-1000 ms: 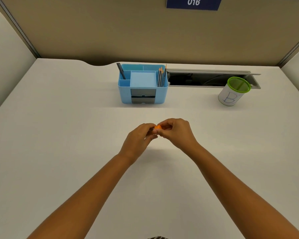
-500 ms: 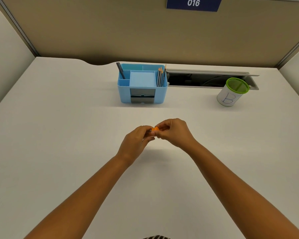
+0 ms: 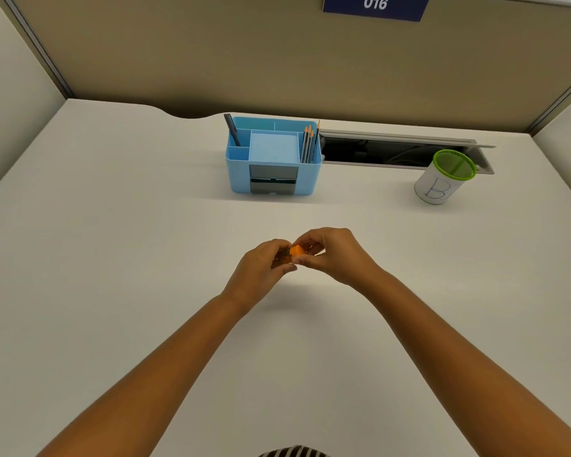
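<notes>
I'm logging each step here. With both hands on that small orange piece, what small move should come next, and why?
Probably a slight pull apart: the right hand pinches the small orange piece where it meets a dark part gripped in the left hand, as if a cap were coming off.

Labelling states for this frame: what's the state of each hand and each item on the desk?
left hand: pinches the orange piece.
right hand: pinches the orange piece.
orange piece: held between both hands, mostly hidden.
blue organizer: upright.
pencils: standing in the organizer's right compartment.
pen: leaning in the left compartment.
cup marked B: upright, top open.
cable hatch: open.
</notes>
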